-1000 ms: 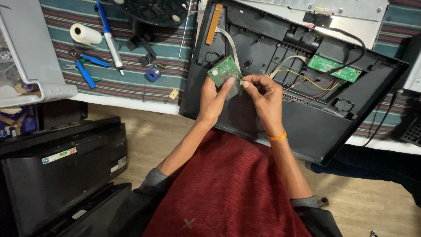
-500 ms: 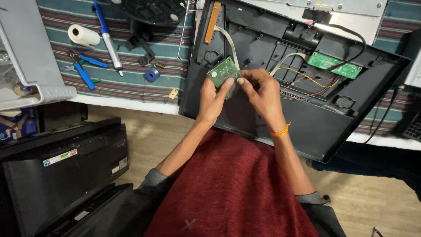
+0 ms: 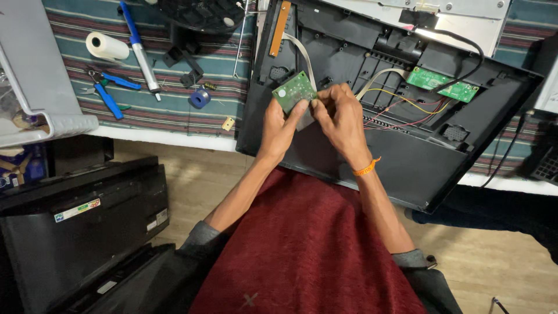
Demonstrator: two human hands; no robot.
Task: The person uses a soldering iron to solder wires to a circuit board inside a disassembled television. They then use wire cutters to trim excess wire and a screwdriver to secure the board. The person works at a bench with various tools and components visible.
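Both hands, left hand (image 3: 279,125) and right hand (image 3: 340,116), pinch the small green circuit board (image 3: 293,90): light, stiff, fragile, best held by its edges.

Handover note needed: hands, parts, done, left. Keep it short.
Left hand: holds the small green circuit board by its lower edge.
Right hand: fingers at the board's right edge, by the flat grey cable.
Board is lifted above the open black casing; a second green board sits inside, wired.
Blue pliers and screwdriver lie on the striped cloth.
Left: board not seated.
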